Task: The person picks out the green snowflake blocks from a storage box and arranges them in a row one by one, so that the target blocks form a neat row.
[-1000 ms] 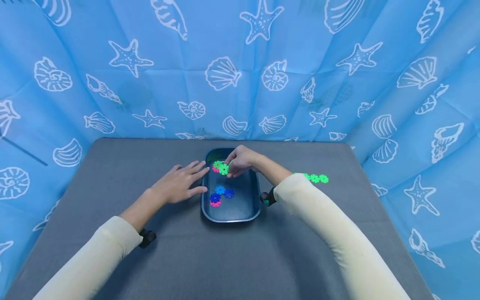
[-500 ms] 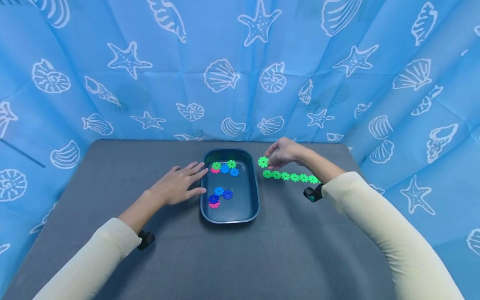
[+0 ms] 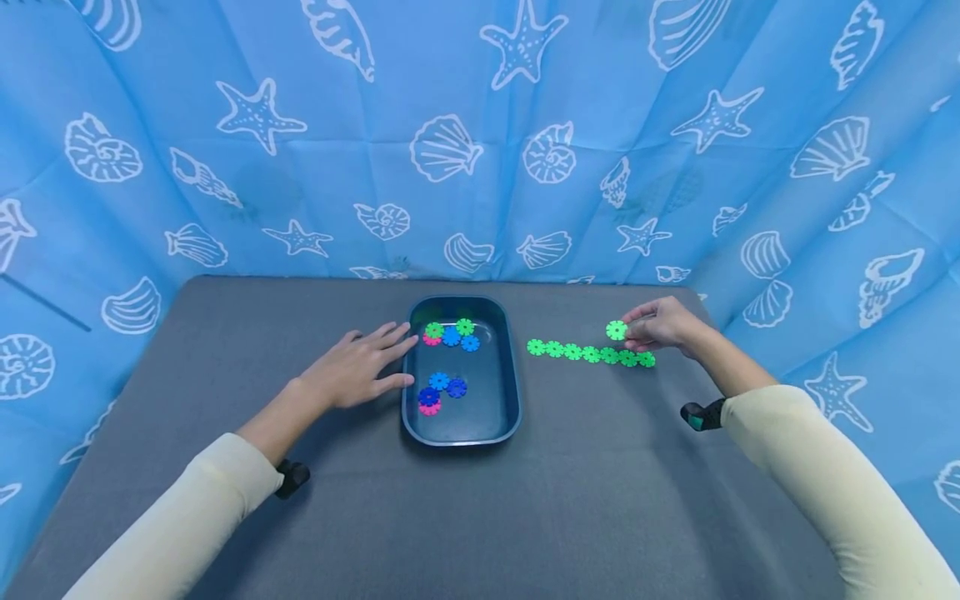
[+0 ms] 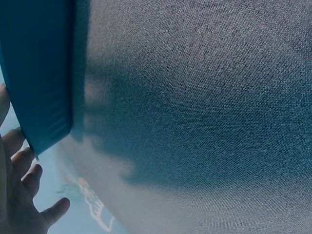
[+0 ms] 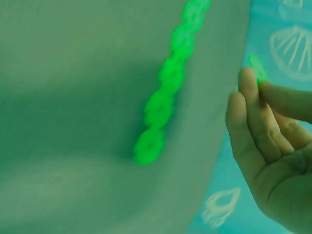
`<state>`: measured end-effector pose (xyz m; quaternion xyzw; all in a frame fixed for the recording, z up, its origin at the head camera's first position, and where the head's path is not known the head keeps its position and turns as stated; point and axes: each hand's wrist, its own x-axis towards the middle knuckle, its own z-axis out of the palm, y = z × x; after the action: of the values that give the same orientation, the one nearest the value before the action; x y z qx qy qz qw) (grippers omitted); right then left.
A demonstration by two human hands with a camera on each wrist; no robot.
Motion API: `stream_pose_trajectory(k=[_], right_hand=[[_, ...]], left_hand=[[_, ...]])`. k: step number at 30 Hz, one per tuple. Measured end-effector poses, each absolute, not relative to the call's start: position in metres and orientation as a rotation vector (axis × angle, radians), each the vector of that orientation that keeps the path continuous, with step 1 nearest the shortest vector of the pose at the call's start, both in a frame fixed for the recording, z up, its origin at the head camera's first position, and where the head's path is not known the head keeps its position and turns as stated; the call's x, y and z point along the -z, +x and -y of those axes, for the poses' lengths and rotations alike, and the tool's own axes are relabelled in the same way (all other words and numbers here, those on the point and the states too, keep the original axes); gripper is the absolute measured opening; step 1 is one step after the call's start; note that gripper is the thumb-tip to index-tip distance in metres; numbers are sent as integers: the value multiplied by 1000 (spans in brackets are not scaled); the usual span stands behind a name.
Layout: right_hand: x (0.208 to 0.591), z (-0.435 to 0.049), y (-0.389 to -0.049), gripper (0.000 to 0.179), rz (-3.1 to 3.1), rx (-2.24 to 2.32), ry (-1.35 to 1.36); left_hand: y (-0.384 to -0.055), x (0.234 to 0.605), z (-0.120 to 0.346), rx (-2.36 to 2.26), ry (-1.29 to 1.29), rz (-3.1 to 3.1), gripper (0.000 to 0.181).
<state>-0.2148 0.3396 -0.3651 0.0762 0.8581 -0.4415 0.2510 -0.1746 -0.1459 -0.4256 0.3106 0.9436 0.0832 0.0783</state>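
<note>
My right hand pinches a green notched disc between thumb and fingertips, raised behind the right end of a row of green discs. In the right wrist view the held disc shows edge-on past the fingertips, and the row slants across the cloth. My left hand lies with spread fingers at the left rim of a dark blue tray. From the left wrist, those fingers reach along the tray's outer wall.
Inside the tray lie green discs, light blue discs, dark blue discs and pink discs. A grey cloth covers the table. Behind it hangs a blue curtain printed with shells and starfish.
My right hand has left the tray with a green disc and moved right, past most of the row to its far end. The left hand has stayed at the tray's rim.
</note>
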Motion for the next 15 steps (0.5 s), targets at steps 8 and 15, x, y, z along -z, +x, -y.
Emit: stream_pose_trajectory(k=[8,15], right_hand=[[389,-385,-207,37,-2447,1266,403],[413,-411,-202,34,-2450,1279,529]], left_hand=[[-174,424,146,-244,924,-2828,75],[-175,425,146,-224,940,-2835,74]])
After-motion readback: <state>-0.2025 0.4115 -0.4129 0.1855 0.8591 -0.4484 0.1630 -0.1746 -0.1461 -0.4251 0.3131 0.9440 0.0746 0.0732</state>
